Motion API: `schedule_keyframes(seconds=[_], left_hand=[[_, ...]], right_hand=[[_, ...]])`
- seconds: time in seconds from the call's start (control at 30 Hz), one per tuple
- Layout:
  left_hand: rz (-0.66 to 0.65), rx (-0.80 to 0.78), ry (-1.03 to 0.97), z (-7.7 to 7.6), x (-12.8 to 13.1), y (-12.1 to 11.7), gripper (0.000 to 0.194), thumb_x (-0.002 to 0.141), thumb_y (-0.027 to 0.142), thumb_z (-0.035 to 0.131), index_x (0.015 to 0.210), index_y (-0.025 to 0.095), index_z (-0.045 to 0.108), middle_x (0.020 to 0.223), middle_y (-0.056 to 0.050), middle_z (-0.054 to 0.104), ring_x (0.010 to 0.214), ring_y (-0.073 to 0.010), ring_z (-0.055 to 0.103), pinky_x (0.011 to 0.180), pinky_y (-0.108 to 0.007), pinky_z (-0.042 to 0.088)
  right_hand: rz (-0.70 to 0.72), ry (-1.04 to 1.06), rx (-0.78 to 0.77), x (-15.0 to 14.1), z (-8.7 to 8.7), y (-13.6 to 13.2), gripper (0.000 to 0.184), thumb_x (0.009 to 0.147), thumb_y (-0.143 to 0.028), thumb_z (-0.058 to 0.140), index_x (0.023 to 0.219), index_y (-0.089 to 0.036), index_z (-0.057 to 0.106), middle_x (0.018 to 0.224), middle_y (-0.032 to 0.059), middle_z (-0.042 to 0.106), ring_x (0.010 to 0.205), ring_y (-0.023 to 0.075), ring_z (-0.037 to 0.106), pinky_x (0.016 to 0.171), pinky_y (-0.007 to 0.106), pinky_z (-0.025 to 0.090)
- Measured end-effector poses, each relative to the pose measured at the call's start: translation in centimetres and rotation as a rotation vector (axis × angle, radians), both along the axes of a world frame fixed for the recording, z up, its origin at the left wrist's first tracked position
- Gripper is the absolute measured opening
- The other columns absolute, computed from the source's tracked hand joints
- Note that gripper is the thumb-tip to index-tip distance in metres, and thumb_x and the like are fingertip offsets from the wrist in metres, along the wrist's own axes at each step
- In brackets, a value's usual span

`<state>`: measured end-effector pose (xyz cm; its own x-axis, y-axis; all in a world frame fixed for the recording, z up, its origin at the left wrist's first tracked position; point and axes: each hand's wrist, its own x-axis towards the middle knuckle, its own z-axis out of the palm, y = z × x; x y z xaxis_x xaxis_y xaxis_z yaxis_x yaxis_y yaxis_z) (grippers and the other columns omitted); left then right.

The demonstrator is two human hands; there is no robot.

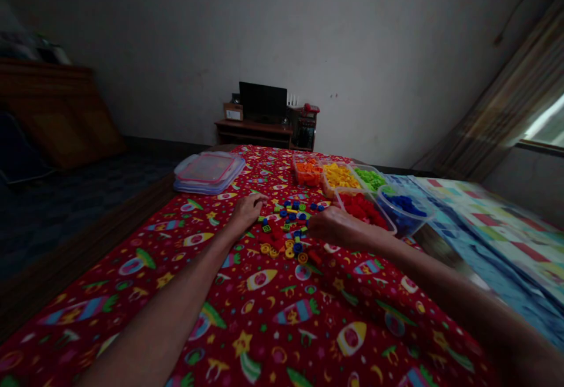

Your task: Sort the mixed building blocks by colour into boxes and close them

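A scatter of small coloured plastic pieces (pixel 288 228), blue, yellow, red and green, lies on a red cloth with rocket prints (pixel 264 310). My left hand (pixel 247 209) rests on the cloth at the left edge of the scatter, fingers curled down; what is under them is hidden. My right hand (pixel 331 224) lies at the right edge of the scatter, beside the tub of red pieces (pixel 363 208), fingers bent toward the pieces. The dim light hides whether either hand holds a piece.
Clear tubs hold orange (pixel 307 172), yellow (pixel 339 177), green (pixel 371 178) and blue pieces (pixel 403 206). A stack of tub lids (pixel 208 171) sits at the far left of the cloth. A desk with a dark monitor (pixel 263 102) stands against the wall.
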<state>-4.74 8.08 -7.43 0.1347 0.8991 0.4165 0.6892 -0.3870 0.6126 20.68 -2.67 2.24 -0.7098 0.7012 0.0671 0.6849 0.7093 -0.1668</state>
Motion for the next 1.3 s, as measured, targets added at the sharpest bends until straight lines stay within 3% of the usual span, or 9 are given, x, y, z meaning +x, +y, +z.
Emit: schedule_keyframes(seconds=[0.2,0.37,0.47,0.67,0.83,0.93,1.03,1.17,1.3], left_hand=[[-0.012,0.029,0.044,0.1,0.2,-0.2,0.033,0.074,0.015,0.042,0.094,0.017,0.069,0.091,-0.005,0.072,0.085,-0.0197,0.065,0.079,-0.030,0.050],[-0.009,0.049,0.070,-0.1,0.1,0.0,0.033,0.075,0.016,0.042,0.093,0.017,0.069,0.094,-0.006,0.071,0.088,-0.0204,0.064,0.082,-0.032,0.050],[-0.035,0.058,0.091,-0.2,0.0,0.1,0.034,0.075,0.016,0.040,0.093,0.015,0.069,0.095,-0.008,0.070,0.090,-0.0213,0.064,0.083,-0.034,0.049],[-0.015,0.054,0.104,-0.2,0.0,-0.1,0.035,0.076,0.018,0.040,0.094,0.015,0.069,0.099,-0.009,0.070,0.093,-0.0226,0.063,0.086,-0.035,0.049],[-0.037,0.066,0.114,0.0,0.1,-0.4,0.036,0.076,0.018,0.039,0.095,0.015,0.069,0.098,-0.008,0.070,0.093,-0.0217,0.063,0.086,-0.034,0.048],[-0.043,0.071,0.129,0.2,0.1,-0.5,0.036,0.076,0.017,0.039,0.094,0.017,0.070,0.095,-0.007,0.071,0.090,-0.0205,0.063,0.083,-0.032,0.050],[-0.046,0.065,0.119,0.2,0.1,-0.4,0.035,0.075,0.016,0.040,0.093,0.018,0.070,0.093,-0.006,0.071,0.089,-0.0201,0.063,0.083,-0.032,0.050],[-0.040,0.062,0.109,-0.1,0.1,-0.2,0.034,0.076,0.017,0.041,0.093,0.018,0.071,0.096,-0.007,0.070,0.090,-0.0212,0.063,0.085,-0.034,0.049],[-0.047,0.078,0.122,-0.2,0.2,-0.1,0.033,0.077,0.017,0.042,0.093,0.019,0.071,0.095,-0.006,0.070,0.091,-0.0205,0.062,0.086,-0.033,0.048]], right_hand=[[0.058,0.034,0.163,1.1,-4.8,-4.3,0.018,0.089,-0.030,0.051,0.086,-0.015,0.060,0.071,0.0049,0.059,0.060,0.0102,0.047,0.057,0.024,0.030],[0.029,0.062,0.167,1.5,-6.4,-2.9,0.009,0.088,-0.015,0.046,0.088,-0.015,0.055,0.068,0.0006,0.054,0.056,0.0086,0.038,0.053,0.024,0.025],[-0.050,0.112,0.154,1.6,-4.8,-0.9,0.009,0.087,-0.018,0.048,0.091,-0.014,0.055,0.067,-0.0008,0.052,0.055,0.0076,0.036,0.053,0.023,0.024],[-0.248,0.052,0.127,1.0,0.8,5.0,0.016,0.081,-0.013,0.048,0.082,-0.012,0.063,0.065,0.0014,0.054,0.054,0.0082,0.038,0.054,0.022,0.026],[-0.472,0.083,0.343,-0.4,4.1,13.0,0.027,0.083,-0.015,0.045,0.096,-0.008,0.067,0.087,0.0137,0.065,0.077,0.0170,0.055,0.065,0.024,0.035],[-0.554,0.160,0.416,-1.3,5.1,15.6,0.033,0.086,-0.022,0.047,0.110,-0.006,0.063,0.101,0.0174,0.065,0.090,0.0204,0.056,0.071,0.026,0.037],[-0.450,0.170,0.306,-2.1,4.1,14.4,0.030,0.087,-0.025,0.046,0.102,-0.008,0.067,0.090,0.0123,0.067,0.076,0.0161,0.056,0.064,0.023,0.036],[-0.272,0.122,0.120,-2.9,0.8,9.8,0.021,0.080,-0.015,0.049,0.079,-0.009,0.070,0.071,0.0056,0.064,0.060,0.0103,0.050,0.055,0.021,0.030],[-0.239,0.096,0.114,-3.5,-2.0,7.2,0.020,0.080,-0.014,0.050,0.082,-0.011,0.070,0.072,0.0062,0.064,0.061,0.0107,0.050,0.056,0.022,0.029]])
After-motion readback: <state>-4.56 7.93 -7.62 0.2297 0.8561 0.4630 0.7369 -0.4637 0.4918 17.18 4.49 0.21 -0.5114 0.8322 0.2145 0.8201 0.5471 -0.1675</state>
